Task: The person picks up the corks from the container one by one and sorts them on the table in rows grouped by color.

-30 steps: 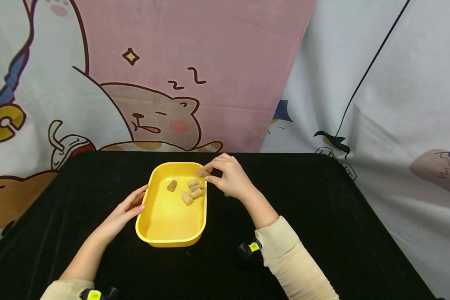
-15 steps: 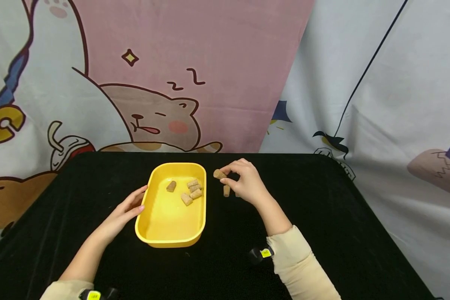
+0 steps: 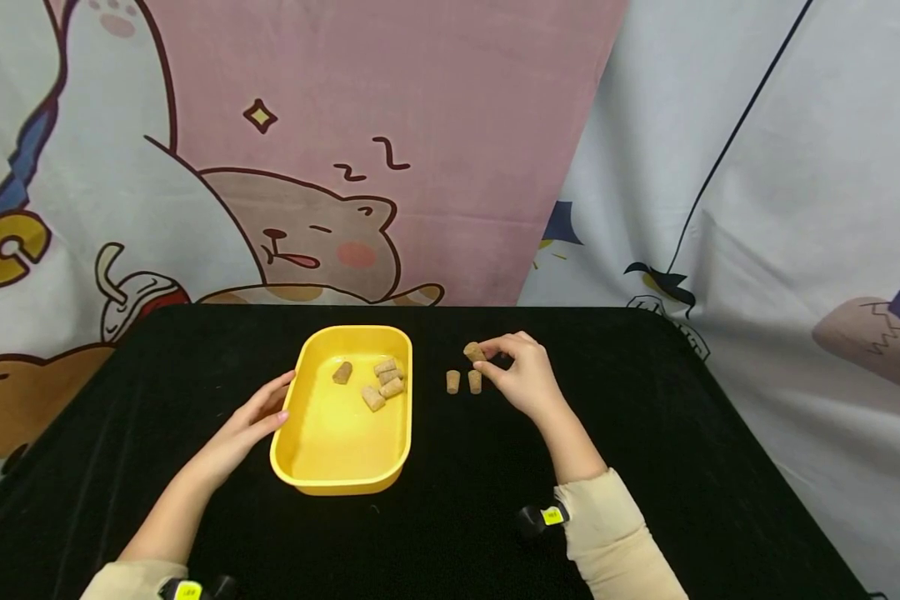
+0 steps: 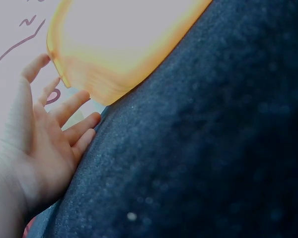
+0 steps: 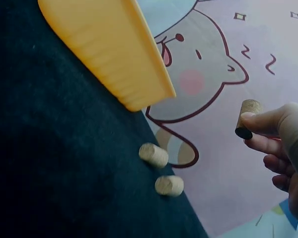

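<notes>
**Right hand (image 3: pixel 523 377) pinching a cork (image 3: pixel 473 352)**

The cork is held above the black table (image 3: pixel 435 542), near two upright corks (image 3: pixel 453 382) standing side by side. The left hand (image 3: pixel 249 422), fingers spread, touches the left side of a yellow tray (image 3: pixel 337 450) containing five corks (image 3: pixel 372 398).
</notes>
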`<action>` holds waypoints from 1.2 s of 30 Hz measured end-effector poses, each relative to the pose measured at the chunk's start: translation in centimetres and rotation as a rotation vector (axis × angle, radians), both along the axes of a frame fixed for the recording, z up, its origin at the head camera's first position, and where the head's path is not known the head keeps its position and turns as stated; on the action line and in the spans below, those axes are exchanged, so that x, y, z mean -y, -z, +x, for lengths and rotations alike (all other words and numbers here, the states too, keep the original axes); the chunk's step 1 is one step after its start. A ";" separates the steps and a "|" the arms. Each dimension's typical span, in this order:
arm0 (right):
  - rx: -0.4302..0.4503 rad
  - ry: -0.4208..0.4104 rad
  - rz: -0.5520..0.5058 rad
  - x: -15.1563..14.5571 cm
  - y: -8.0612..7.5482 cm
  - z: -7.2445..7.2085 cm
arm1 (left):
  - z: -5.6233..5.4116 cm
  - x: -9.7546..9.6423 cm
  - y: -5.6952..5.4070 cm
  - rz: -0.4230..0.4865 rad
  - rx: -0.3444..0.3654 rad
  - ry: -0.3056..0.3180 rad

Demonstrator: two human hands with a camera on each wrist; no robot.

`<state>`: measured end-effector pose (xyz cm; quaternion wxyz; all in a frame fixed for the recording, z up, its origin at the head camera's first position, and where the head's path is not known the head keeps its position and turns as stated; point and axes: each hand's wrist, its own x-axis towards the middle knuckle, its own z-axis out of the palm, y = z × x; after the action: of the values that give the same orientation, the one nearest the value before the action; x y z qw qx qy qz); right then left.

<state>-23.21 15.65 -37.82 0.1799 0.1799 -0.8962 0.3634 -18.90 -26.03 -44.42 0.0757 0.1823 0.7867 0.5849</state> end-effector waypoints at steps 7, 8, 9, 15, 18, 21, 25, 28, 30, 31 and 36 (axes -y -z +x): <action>0.081 0.100 -0.008 -1.1 1.4 -0.2 | 0.0 0.0 -0.1 0.003 0.001 0.002; 0.089 0.111 -0.008 -1.3 1.5 -0.3 | 0.0 0.0 -0.1 0.005 0.000 0.003; 0.097 0.123 -0.009 -1.4 1.7 -0.3 | 0.0 0.0 -0.1 0.007 -0.001 0.005; 0.159 0.180 -0.023 -1.8 2.5 -0.5 | 0.0 0.1 -0.1 0.008 0.000 0.006; 0.205 0.200 -0.055 -1.9 3.0 -0.6 | 0.0 0.1 0.0 0.005 -0.002 0.003; 0.250 0.228 -0.092 -2.0 3.5 -0.7 | 0.0 0.1 0.0 0.000 -0.006 0.001; 0.300 0.264 -0.122 -2.0 4.2 -0.9 | 0.0 0.2 0.0 0.000 -0.006 0.004; 0.330 0.290 -0.135 -1.9 4.6 -1.0 | 0.0 0.2 0.0 0.005 -0.006 0.005; 0.348 0.305 -0.144 -1.8 4.9 -1.0 | 0.0 0.2 0.0 0.007 -0.008 0.008; 0.357 0.315 -0.147 -1.8 5.0 -1.0 | 0.1 0.2 0.0 0.008 -0.008 0.008; 0.401 0.354 -0.157 -1.7 5.5 -0.9 | 0.0 0.1 0.0 0.007 -0.008 0.008</action>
<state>-24.12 17.30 -43.28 0.0730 -0.0697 -0.9005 0.4230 -18.85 -26.13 -44.42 0.0742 0.1878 0.7842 0.5868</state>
